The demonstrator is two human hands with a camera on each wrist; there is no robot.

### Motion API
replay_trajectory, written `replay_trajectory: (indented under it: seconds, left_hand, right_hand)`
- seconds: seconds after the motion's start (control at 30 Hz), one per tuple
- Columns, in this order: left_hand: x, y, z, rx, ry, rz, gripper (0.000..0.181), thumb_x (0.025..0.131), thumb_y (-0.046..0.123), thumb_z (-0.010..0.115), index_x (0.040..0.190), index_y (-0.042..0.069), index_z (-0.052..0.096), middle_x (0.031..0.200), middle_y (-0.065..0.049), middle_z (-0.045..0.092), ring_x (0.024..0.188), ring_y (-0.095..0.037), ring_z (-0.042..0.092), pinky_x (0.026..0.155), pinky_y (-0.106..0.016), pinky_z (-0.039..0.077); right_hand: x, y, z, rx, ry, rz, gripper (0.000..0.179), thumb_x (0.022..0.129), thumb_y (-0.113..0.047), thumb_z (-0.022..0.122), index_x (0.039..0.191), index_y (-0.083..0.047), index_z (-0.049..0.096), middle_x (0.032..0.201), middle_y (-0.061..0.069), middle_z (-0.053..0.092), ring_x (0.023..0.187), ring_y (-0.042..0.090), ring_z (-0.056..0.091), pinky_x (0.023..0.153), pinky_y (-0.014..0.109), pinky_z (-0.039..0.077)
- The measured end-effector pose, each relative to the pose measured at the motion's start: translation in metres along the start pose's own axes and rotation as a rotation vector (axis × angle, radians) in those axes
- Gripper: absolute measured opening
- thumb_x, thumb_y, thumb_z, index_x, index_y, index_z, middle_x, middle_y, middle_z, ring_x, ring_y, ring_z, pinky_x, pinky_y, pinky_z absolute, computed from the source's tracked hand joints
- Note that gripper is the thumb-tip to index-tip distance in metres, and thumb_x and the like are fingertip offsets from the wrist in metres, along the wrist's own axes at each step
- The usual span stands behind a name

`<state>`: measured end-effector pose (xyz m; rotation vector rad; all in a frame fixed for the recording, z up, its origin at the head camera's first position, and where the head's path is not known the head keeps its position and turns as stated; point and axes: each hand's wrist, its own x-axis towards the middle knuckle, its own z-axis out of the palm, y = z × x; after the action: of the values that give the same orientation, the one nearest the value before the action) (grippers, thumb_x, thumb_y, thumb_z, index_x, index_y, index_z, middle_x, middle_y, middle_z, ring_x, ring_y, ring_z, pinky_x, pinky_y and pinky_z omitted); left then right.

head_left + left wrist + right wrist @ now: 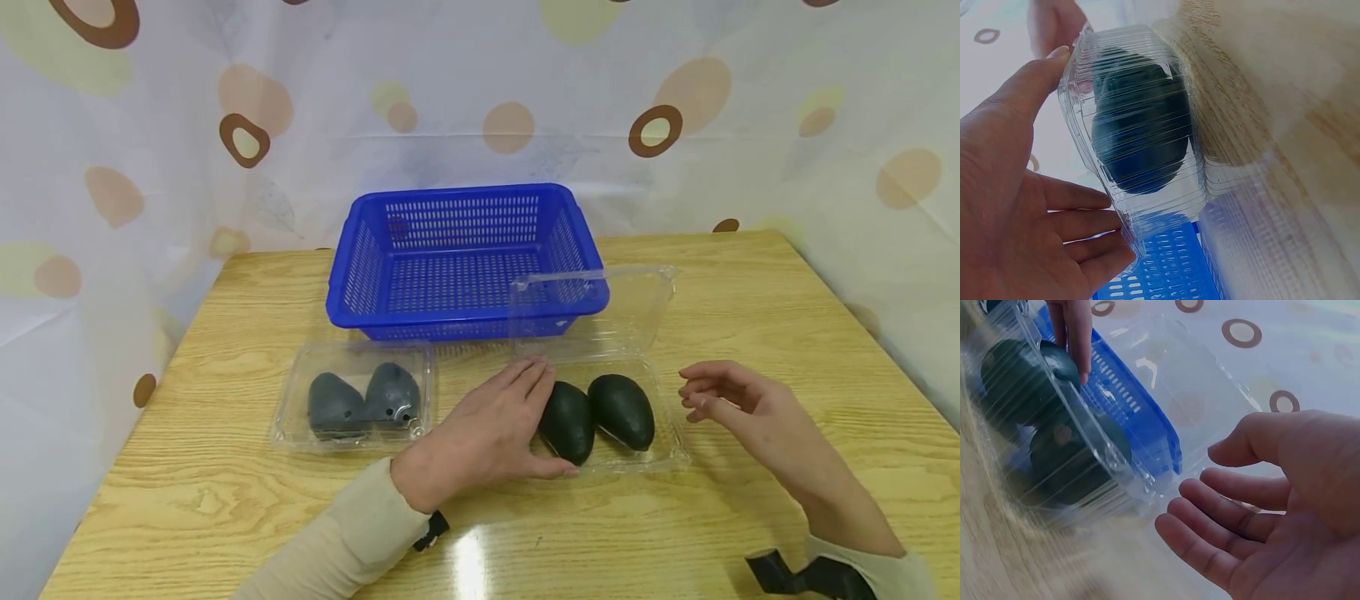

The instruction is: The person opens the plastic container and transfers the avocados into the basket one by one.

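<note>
Two dark green avocados (621, 412) lie side by side in a clear plastic clamshell box (670, 450), its lid (637, 310) raised at the back. My left hand (487, 425) spans the box's left end, thumb by the near corner and extended fingers along the rim towards the back. The left wrist view shows the thumb tip and fingertips right at the rim, with a dark avocado (1141, 125) behind the ribbed wall. To the right of the box my right hand (765, 425) hovers apart from it, fingers loosely bent and holding nothing.
A blue slotted plastic basket (345, 287) stands behind the boxes, partly seen through the raised lid. Left of my left hand sits a closed clear box (296, 417) with two dark avocados (335, 406) inside. A patterned cloth (450, 83) hangs behind the wooden table (225, 517).
</note>
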<state>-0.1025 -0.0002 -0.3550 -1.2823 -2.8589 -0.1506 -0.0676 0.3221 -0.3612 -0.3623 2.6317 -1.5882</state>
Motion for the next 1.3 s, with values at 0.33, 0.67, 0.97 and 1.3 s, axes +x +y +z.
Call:
replay_trajectory:
  seconds: [0.33, 0.67, 0.97, 1.3]
  left_hand:
    - [-0.001, 0.0, 0.002, 0.01, 0.019, 0.006, 0.106, 0.081, 0.079, 0.056, 0.152, 0.002, 0.036, 0.157, -0.014, 0.039, 0.149, -0.025, 0.032, 0.123, -0.033, 0.028]
    - [0.001, 0.002, 0.004, 0.038, 0.023, 0.003, 0.108, 0.08, 0.079, 0.056, 0.152, 0.002, 0.035, 0.157, -0.014, 0.039, 0.148, -0.025, 0.033, 0.123, -0.032, 0.027]
    - [0.002, 0.003, 0.004, 0.085, 0.061, 0.001, 0.108, 0.078, 0.08, 0.057, 0.151, 0.003, 0.038, 0.154, -0.013, 0.044, 0.146, -0.024, 0.038, 0.121, -0.031, 0.031]
    - [0.001, 0.004, 0.005, 0.116, 0.089, 0.0, 0.109, 0.077, 0.081, 0.057, 0.15, 0.002, 0.039, 0.152, -0.014, 0.046, 0.144, -0.024, 0.041, 0.121, -0.03, 0.032]
  right_hand:
    - [0.004, -0.024, 0.016, -0.12, -0.016, -0.072, 0.035, 0.099, -0.007, 0.057, 0.134, -0.005, 0.055, 0.125, -0.009, 0.063, 0.108, -0.008, 0.062, 0.084, 0.013, 0.055]
    - [0.012, -0.038, 0.033, -0.341, -0.098, -0.037, 0.049, 0.096, -0.023, 0.066, 0.14, -0.005, 0.052, 0.139, 0.016, 0.058, 0.126, 0.04, 0.056, 0.1, 0.026, 0.052]
    - [0.017, -0.042, 0.045, -0.45, -0.105, -0.093, 0.05, 0.092, -0.017, 0.071, 0.136, -0.001, 0.054, 0.136, 0.019, 0.057, 0.126, 0.041, 0.055, 0.099, 0.057, 0.05]
    - [0.025, -0.039, 0.057, -0.573, -0.128, -0.168, 0.059, 0.087, -0.016, 0.076, 0.137, 0.004, 0.052, 0.136, 0.024, 0.057, 0.123, 0.044, 0.056, 0.096, 0.059, 0.05]
